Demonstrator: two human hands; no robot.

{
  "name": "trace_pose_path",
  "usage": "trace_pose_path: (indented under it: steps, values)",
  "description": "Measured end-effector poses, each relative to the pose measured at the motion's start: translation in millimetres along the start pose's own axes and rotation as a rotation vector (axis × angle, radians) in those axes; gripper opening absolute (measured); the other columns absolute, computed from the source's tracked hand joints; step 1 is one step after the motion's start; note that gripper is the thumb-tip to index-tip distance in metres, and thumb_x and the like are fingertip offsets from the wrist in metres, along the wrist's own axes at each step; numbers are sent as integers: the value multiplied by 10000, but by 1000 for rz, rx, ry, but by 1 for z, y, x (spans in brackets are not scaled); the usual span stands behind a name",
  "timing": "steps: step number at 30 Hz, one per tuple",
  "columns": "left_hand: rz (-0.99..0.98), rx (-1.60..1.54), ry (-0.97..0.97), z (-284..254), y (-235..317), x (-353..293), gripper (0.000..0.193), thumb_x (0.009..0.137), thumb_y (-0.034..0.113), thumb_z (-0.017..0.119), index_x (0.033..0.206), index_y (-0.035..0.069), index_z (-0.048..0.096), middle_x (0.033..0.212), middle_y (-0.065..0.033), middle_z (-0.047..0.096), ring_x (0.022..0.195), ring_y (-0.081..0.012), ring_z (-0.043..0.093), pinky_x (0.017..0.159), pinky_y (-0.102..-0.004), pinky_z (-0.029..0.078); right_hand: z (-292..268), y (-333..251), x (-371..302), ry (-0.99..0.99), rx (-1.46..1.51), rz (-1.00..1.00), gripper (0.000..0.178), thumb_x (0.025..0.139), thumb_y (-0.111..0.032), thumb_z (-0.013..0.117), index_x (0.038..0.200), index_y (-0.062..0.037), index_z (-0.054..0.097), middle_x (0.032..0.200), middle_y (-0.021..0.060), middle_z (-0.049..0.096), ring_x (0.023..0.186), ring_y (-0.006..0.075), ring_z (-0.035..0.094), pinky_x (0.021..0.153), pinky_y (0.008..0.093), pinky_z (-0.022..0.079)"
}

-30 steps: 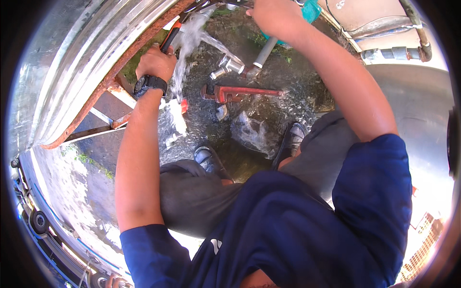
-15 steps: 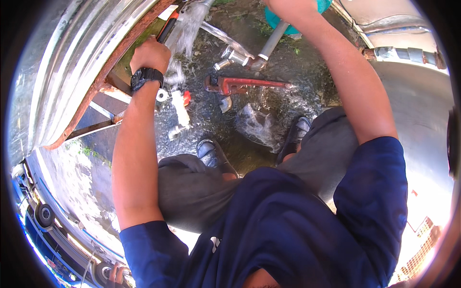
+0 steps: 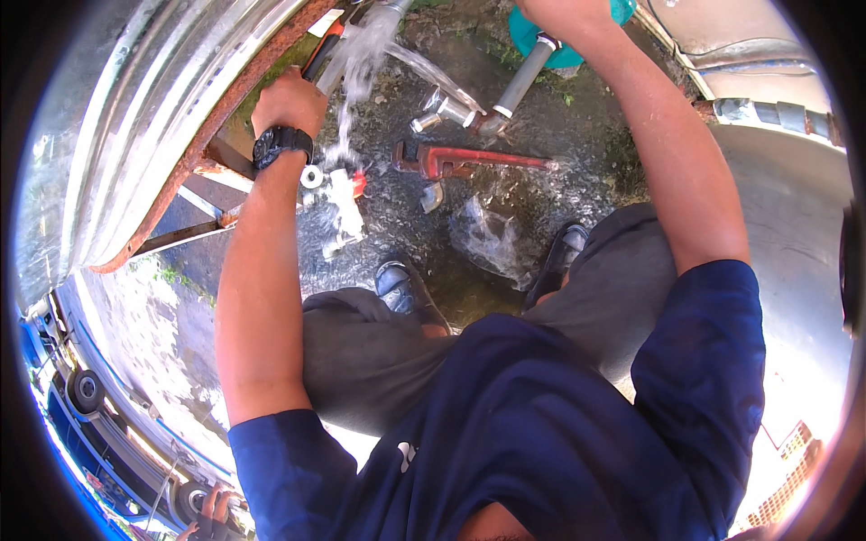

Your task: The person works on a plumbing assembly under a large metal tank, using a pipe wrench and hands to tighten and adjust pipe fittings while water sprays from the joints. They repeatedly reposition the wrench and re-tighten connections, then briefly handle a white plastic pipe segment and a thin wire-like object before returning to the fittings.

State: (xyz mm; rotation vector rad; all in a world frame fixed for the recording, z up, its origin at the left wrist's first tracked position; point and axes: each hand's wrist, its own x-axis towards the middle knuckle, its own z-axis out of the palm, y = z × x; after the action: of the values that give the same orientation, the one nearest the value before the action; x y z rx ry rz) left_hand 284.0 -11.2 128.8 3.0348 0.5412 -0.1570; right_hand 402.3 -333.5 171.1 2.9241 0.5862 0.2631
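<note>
My left hand (image 3: 290,101), below a black wristwatch (image 3: 281,144), is closed around the end of a tool with an orange-and-black handle (image 3: 323,52); its kind is unclear. Beside it, water gushes from a grey pipe (image 3: 390,13) and splashes down. My right hand (image 3: 566,13) is at the top edge, over a teal rounded object (image 3: 566,56); its fingers are out of sight. Just below that hand, a grey pipe (image 3: 528,79) slants down to a rusty elbow (image 3: 492,123), which joins a metal fitting (image 3: 448,106).
A red pipe wrench (image 3: 487,160) lies on the wet ground. Near it are a loose elbow (image 3: 432,197), a clear plastic bag (image 3: 490,236) and white fittings with a red part (image 3: 345,203). A rusty metal frame (image 3: 203,135) borders the left; a large metal cylinder (image 3: 785,207) borders the right.
The view has shifted slightly, so most things sit a little lower and to the right. My right hand has moved a little right, baring more of the grey pipe's upper end.
</note>
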Motion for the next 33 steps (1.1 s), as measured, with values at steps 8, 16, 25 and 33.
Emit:
trace_pose_path:
  steps: [8, 16, 25, 33]
  values:
    - [2, -20, -3, 3, -3, 0, 340, 892, 209, 518, 1170, 88, 672, 1100, -238, 719, 1044, -412, 693, 910, -499, 557, -3, 1, 2, -19, 25, -4, 180, 821, -206, 625, 786, -66, 732, 779, 180, 717, 743, 361, 724, 658, 486, 569]
    - [-8, -76, 43, 2, 0, -5, 311, 875, 233, 574, 1120, 85, 695, 1058, -226, 729, 991, -400, 709, 875, -488, 575, -16, -13, 2, -147, 94, -23, 269, 814, -264, 658, 731, -14, 715, 791, 209, 713, 797, 382, 719, 690, 505, 570]
    - [12, -144, -45, 4, 12, 20, 460, 886, 396, 644, 1198, 60, 677, 1129, -234, 710, 1096, -423, 663, 960, -496, 514, 19, -60, 23, -810, 1271, 473, 499, 895, -547, 719, 887, -68, 576, 751, 13, 521, 633, 167, 552, 571, 324, 482]
    - [314, -80, -28, 27, 41, 101, 360, 879, 251, 517, 1040, 11, 733, 1080, -271, 701, 1042, -403, 681, 926, -482, 510, 8, -113, -41, -466, 970, 224, 550, 998, -368, 457, 640, -27, 698, 579, 103, 668, 587, 273, 691, 682, 399, 564]
